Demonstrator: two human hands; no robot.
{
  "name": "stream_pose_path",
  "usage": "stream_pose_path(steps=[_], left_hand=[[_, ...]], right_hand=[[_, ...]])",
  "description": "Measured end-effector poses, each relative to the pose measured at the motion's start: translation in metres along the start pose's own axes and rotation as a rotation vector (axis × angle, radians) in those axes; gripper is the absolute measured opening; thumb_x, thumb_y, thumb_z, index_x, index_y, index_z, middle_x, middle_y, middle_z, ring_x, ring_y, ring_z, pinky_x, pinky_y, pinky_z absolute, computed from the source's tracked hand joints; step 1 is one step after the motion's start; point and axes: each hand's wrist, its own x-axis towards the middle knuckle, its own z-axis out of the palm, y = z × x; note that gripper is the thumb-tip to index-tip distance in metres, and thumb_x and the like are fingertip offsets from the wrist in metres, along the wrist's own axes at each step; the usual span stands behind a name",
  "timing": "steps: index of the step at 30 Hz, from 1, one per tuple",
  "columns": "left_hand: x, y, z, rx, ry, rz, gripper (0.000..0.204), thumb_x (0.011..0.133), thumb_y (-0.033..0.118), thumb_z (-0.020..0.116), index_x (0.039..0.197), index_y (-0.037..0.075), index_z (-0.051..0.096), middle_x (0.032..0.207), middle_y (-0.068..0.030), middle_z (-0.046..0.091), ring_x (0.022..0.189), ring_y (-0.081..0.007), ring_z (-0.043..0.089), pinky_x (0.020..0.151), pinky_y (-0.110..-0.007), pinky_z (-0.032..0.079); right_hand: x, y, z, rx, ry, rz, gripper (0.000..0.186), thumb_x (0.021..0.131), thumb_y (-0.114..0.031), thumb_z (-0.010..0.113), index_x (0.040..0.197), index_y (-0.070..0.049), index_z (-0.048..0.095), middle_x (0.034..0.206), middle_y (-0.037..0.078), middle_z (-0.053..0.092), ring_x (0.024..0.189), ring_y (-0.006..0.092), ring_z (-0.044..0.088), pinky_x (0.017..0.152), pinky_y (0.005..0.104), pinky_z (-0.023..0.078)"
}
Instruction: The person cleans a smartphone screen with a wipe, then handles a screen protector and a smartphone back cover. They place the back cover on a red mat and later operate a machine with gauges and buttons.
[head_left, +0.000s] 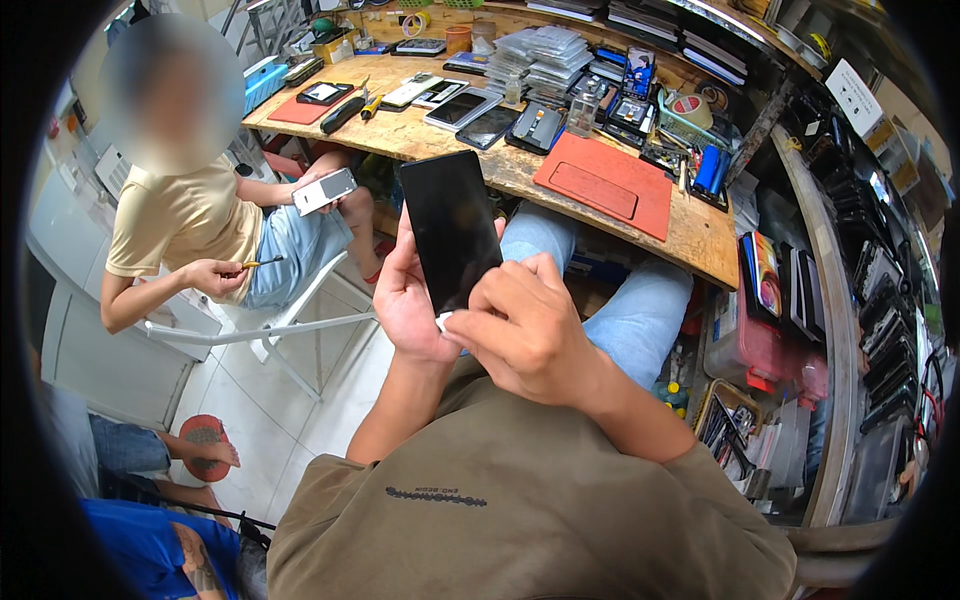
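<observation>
My left hand (408, 310) holds a black smartphone (448, 230) upright, dark glossy side toward me, fingers wrapped along its left edge. My right hand (525, 330) lies over the phone's lower right, fingers curled and thumb pinched on a small white piece (444, 320) at the bottom edge; what that piece is, I cannot tell. Just beyond my hands, an orange mat (645, 215) lies on the wooden bench (708, 240), above my jeans-clad legs.
A person (180, 220) sits to my left on a white folding chair (300, 330), holding a phone and yellow tool. Another person (120, 530) is at lower left. Phones and stacked cases (550, 55) cover the bench. Shelves (815, 250) of devices stand at right.
</observation>
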Motion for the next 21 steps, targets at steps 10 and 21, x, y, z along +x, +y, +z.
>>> stream_pose_path(steps=[10, 21], left_hand=[[0.001, 0.004, 0.005, -0.075, 0.012, -0.003, 0.049, 0.111, 0.025, 0.034, 0.157, 0.011, 0.044, 0.155, -0.0136, 0.056, 0.139, -0.0325, 0.057, 0.125, -0.06, 0.033], [0.001, 0.005, 0.003, -0.153, -0.115, -0.035, 0.049, 0.111, 0.025, 0.034, 0.156, 0.01, 0.047, 0.155, -0.0138, 0.056, 0.142, -0.0339, 0.054, 0.127, -0.062, 0.027]], right_hand=[[-0.014, -0.013, -0.026, 0.101, -0.205, 0.022, 0.012, 0.08, -0.011, 0.079, 0.084, -0.011, 0.067, 0.084, 0.002, 0.053, 0.08, 0.0208, 0.055, 0.074, 0.039, 0.036], [-0.017, 0.009, -0.073, 0.01, -0.005, 0.181, 0.021, 0.072, -0.006, 0.088, 0.089, -0.011, 0.075, 0.079, 0.0, 0.056, 0.072, 0.0199, 0.054, 0.071, 0.0363, 0.033]])
